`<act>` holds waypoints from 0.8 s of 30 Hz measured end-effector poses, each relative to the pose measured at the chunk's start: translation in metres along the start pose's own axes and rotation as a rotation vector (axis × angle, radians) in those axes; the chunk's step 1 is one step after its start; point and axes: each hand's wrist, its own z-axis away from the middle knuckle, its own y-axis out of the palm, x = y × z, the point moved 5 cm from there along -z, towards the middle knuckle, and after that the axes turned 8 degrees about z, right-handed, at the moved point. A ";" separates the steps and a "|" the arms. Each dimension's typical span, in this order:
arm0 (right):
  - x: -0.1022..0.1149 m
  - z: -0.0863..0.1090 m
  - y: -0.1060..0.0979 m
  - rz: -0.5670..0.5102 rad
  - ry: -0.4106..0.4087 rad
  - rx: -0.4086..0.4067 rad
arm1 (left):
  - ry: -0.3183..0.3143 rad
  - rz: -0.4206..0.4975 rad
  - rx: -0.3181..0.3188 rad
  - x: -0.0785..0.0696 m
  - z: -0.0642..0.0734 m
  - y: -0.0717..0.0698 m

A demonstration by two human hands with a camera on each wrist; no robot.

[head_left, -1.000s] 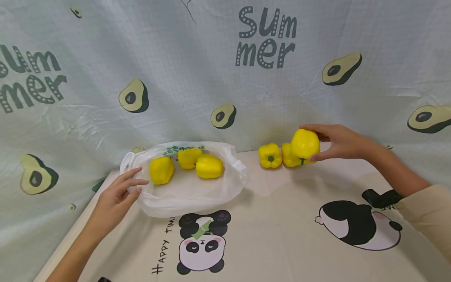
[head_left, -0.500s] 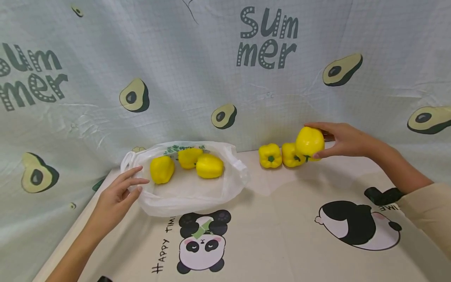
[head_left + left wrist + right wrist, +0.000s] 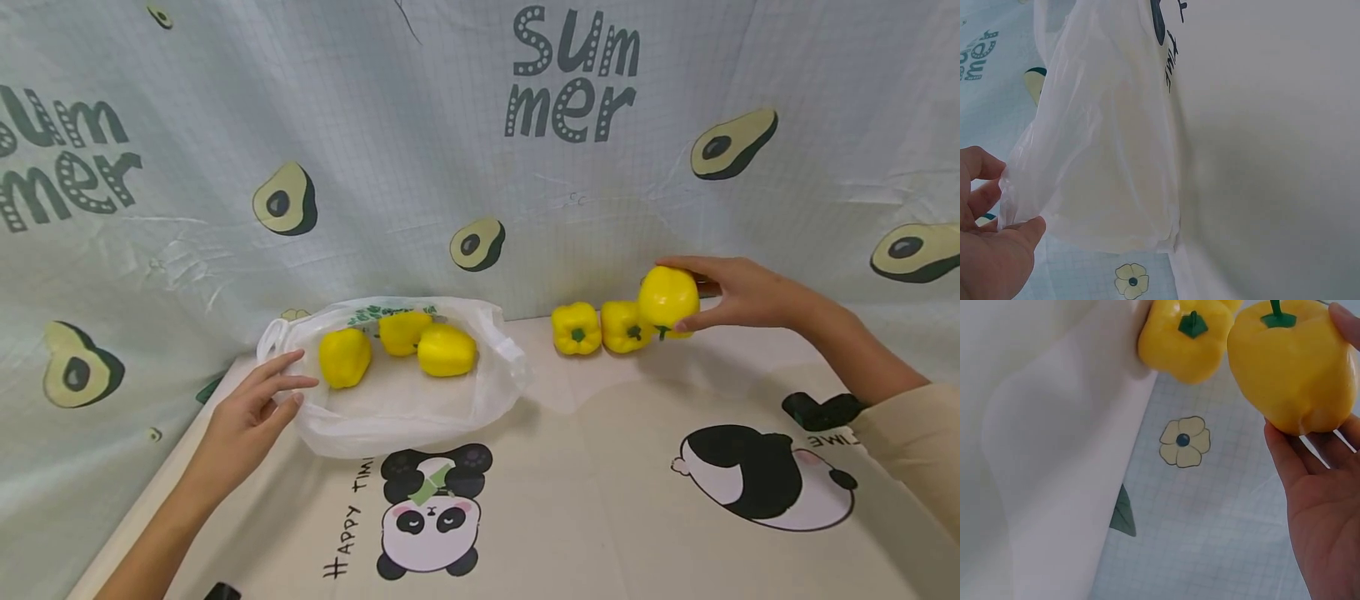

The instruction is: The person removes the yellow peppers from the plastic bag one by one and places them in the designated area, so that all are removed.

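Note:
My right hand [image 3: 750, 293] grips a yellow bell pepper [image 3: 667, 293] between thumb and fingers, its green stem pointing down in the head view. In the right wrist view the fingers curl under this held pepper [image 3: 1294, 365]. Close beside it, two yellow peppers sit side by side at the table's back edge, one on the left [image 3: 576, 328] and one on the right [image 3: 622, 327]. Yellow also shows just below the held pepper, mostly hidden. My left hand [image 3: 243, 425] pinches the edge of a white plastic bag [image 3: 1104, 175], which lies spread with its mouth toward me.
Three yellow peppers lie inside the bag, at its left [image 3: 345, 358], back [image 3: 405, 332] and right [image 3: 447, 350]. A cloth [image 3: 375, 167] printed with avocados hangs behind the table [image 3: 570, 500]. A black object [image 3: 821, 412] sits by the right sleeve [image 3: 915, 450].
My right hand has carried its pepper a little to the right and slightly up, uncovering more of the pepper beside it. The left hand and bag have stayed in place.

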 end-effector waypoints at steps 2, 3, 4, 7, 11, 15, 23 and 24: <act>0.000 0.001 -0.001 -0.004 0.000 -0.004 | 0.001 0.004 0.001 -0.001 -0.001 0.000; -0.001 0.002 -0.002 -0.004 0.002 -0.008 | 0.002 0.002 0.002 -0.001 -0.001 0.000; -0.002 0.002 -0.003 -0.007 0.004 -0.011 | 0.002 0.001 0.002 -0.001 -0.001 0.000; -0.004 0.002 -0.005 -0.014 0.000 -0.033 | 0.005 -0.005 0.002 -0.001 -0.002 0.000; -0.005 0.002 -0.009 -0.021 -0.008 -0.062 | 0.008 -0.014 0.002 -0.001 -0.003 0.001; -0.008 0.002 -0.008 -0.030 0.017 -0.058 | 0.010 -0.017 0.004 -0.001 -0.003 0.000; -0.019 0.010 -0.002 -0.117 0.056 -0.039 | 0.006 -0.004 0.012 -0.002 -0.001 -0.001; -0.020 0.011 -0.001 -0.116 0.062 -0.041 | 0.008 -0.007 0.012 -0.002 -0.001 -0.001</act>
